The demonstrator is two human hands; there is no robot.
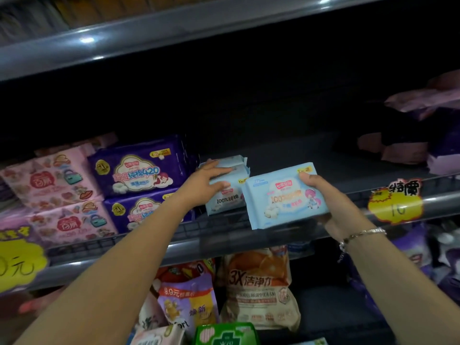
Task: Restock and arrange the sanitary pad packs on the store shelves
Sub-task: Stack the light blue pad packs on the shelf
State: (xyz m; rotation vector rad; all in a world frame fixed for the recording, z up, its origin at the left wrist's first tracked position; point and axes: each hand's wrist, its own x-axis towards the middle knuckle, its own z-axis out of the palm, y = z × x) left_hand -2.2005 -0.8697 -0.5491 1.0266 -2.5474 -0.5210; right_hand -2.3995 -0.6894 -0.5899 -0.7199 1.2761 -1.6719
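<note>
Both arms reach up to the middle shelf [273, 155]. Left hand [202, 184] lies on a short stack of light-blue packs [227, 195] standing on the shelf, fingers fairly straight across the top pack, thumb at its front face; more a flat press than a closed grip. Right hand [323, 192] has a firm grip on a single blue pack [283, 197], thumb on the front near the upper right corner, fingers curled behind; the pack is held off the shelf, tilted, just right of the stack and overlapping its edge. A bracelet [361, 235] sits on the right wrist. Left of the stack, touching or nearly so, two purple packs [139, 168] are stacked one on the other, and left of those, pink packs [47, 185] likewise stacked. Far right of the same shelf, more pink and purple packs [423, 100] lie loosely piled, dim and blurred. Yellow price tags [395, 205] hang on the shelf rail at right and at far left. On the shelf below, an orange-printed bag [258, 287] stands beside a purple-and-yellow bag [186, 300], with a green pack [224, 334] at the bottom edge.
</note>
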